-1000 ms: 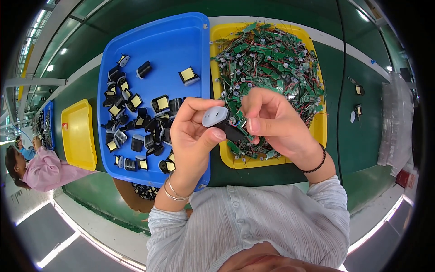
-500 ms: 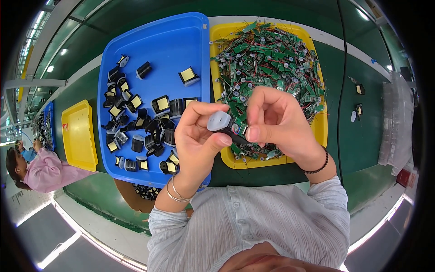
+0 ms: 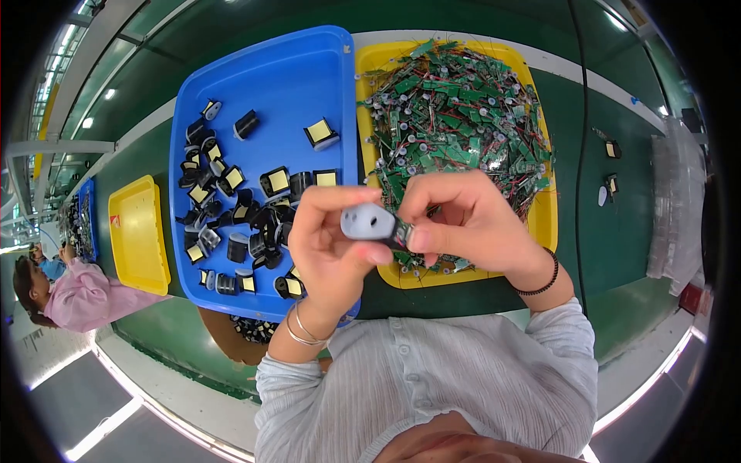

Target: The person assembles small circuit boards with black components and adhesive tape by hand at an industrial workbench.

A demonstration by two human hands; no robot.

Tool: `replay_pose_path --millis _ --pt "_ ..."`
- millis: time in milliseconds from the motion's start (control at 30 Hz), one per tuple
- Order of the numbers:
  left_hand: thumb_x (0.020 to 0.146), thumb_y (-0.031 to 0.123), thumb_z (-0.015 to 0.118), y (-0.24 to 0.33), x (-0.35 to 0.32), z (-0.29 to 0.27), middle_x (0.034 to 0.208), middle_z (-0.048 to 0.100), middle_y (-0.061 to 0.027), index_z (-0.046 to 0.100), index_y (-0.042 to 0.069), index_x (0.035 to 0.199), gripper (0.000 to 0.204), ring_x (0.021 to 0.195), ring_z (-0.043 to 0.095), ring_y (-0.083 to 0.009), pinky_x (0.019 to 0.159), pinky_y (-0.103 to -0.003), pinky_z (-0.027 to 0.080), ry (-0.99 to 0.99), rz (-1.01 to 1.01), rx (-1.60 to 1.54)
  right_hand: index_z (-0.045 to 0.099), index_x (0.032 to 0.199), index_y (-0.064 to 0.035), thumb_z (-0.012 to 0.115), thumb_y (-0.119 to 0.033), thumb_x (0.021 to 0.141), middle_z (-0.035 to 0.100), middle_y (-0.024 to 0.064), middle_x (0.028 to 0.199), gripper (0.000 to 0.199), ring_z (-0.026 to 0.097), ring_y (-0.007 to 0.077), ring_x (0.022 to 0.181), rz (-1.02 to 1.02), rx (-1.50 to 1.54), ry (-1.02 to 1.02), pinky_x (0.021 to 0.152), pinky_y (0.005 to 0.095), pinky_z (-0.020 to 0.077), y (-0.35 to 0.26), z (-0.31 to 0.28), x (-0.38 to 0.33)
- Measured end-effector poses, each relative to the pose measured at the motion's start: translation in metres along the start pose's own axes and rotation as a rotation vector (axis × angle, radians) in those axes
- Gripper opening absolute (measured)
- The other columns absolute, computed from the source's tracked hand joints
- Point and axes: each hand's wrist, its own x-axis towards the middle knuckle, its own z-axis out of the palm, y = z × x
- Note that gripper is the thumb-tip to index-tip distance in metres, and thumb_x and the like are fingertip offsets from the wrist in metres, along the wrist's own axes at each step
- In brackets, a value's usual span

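Above the blue plastic tray (image 3: 262, 100) and the yellow tray (image 3: 544, 224) of green circuit boards, the left hand (image 3: 332, 247) pinches a small grey plug housing (image 3: 369, 224), lying crosswise; the right hand (image 3: 463, 220) closes narrowly on its right end.

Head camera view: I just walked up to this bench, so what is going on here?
A person holds a small grey plastic housing in the left hand, while the right hand pinches a small dark part at its end. Both hands hover above a yellow tray heaped with green circuit boards. Beside it, a blue tray holds black parts with yellow tops.
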Motion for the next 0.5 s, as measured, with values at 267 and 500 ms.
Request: replay_pose_path --millis 267,500 --pt "0.079 0.029 0.059 0.008 0.014 0.005 0.121 0.045 -0.0146 0.039 -0.004 0.121 0.056 0.110 0.045 -0.0217 0.091 -0.033 0.037 -0.152 -0.075 0.035 0.057 0.066 -0.0041 0.070 -0.009 0.064 0.052 0.0048 0.058 0.014 0.049 0.0169 0.049 -0.563 -0.886 0.363 0.044 0.0260 0.0374 -0.005 0.008 -0.009" --pt "0.064 0.016 0.070 0.015 0.018 -0.001 0.093 0.061 -0.0127 0.054 -0.003 0.107 0.050 0.083 0.058 -0.0248 0.075 -0.031 0.046 -0.197 0.193 0.672 0.056 0.067 -0.0029 0.069 -0.009 0.068 0.052 0.0020 0.057 0.014 0.050 0.0095 0.050 -0.249 -0.522 0.161 0.044 0.0224 0.0384 -0.013 0.000 -0.015"
